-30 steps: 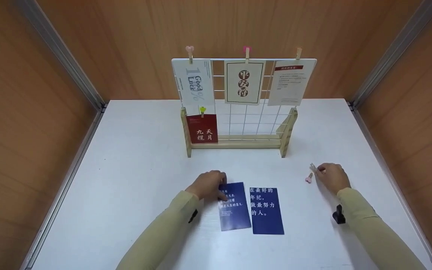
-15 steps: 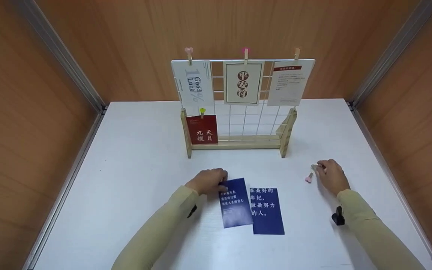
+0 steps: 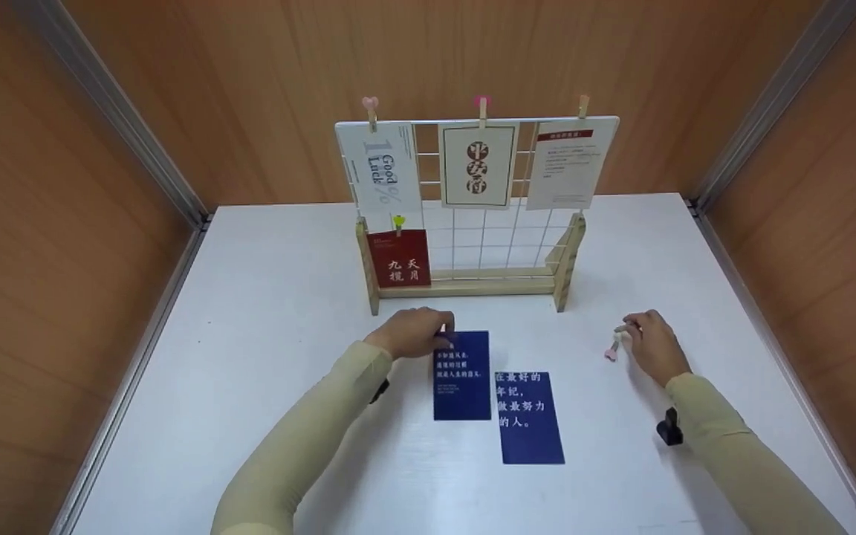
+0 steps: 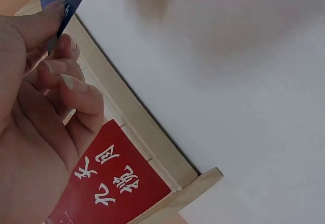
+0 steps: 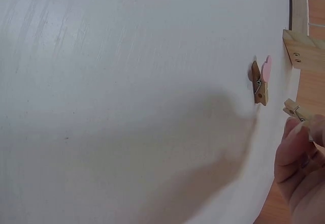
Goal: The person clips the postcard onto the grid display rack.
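My left hand [image 3: 414, 332] pinches a dark blue card [image 3: 462, 386] by its upper left edge, thumb on the printed face. The left wrist view shows this card's corner [image 4: 63, 3] between thumb and fingers, in front of the rack. A second blue card [image 3: 530, 420] with white writing lies on the table to the right. My right hand [image 3: 655, 345] pinches a small wooden clothespin [image 5: 296, 110] between thumb and fingers, its jaws pointing outward. Another clothespin with a pink heart [image 5: 261, 81] lies on the table just beyond those fingertips.
Behind the hands stands a white wire grid rack [image 3: 495, 238] on wooden feet. Clothespins hold a Good Luck card [image 3: 383, 171], a framed-print card [image 3: 477, 165] and a text card [image 3: 569, 163] along its top. A red card [image 3: 400, 256] hangs lower left. Wood-patterned walls enclose the table.
My left hand has lifted its blue card and moved it toward the rack, and the card has straightened. My right hand has picked up the clothespin and raised it slightly.
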{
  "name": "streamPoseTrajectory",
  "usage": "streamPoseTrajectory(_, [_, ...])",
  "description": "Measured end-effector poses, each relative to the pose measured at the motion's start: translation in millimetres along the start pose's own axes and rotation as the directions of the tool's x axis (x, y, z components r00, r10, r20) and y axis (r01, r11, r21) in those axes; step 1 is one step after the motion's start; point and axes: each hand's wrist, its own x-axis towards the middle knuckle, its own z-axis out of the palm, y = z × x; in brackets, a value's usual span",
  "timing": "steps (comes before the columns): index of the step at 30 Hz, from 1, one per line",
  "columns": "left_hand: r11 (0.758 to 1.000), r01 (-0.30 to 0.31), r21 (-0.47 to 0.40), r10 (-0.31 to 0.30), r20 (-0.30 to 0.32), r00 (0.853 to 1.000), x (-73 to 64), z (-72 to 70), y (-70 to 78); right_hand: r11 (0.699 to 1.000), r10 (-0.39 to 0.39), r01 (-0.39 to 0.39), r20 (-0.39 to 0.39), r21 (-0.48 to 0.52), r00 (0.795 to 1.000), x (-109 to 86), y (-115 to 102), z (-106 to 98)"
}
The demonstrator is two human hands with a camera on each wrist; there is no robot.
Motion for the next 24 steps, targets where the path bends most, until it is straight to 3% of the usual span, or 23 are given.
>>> streamPoseTrajectory(10, [1.0, 0.009, -0.022, -0.012, -0.127, 0.992, 10.4, -34.8, 1.0, 0.995, -0.094, 0.095, -0.139, 0.002, 0.986, -2.6, -8.7, 2.1])
streamPoseTrajectory(14, [0.999, 0.024, -0.041, -0.029, -0.134, 0.99, 14.3, -42.0, 1.3, 0.994, -0.11, 0.112, -0.178, -0.002, 0.978, -6.4, -13.4, 2.8])
streamPoseTrajectory(24, [0.998, 0.036, -0.045, -0.045, -0.212, 0.976, 24.4, -62.0, -5.5, 0.99, -0.14, 0.142, -0.168, -0.004, 0.976, -1.3, -18.6, 6.8])
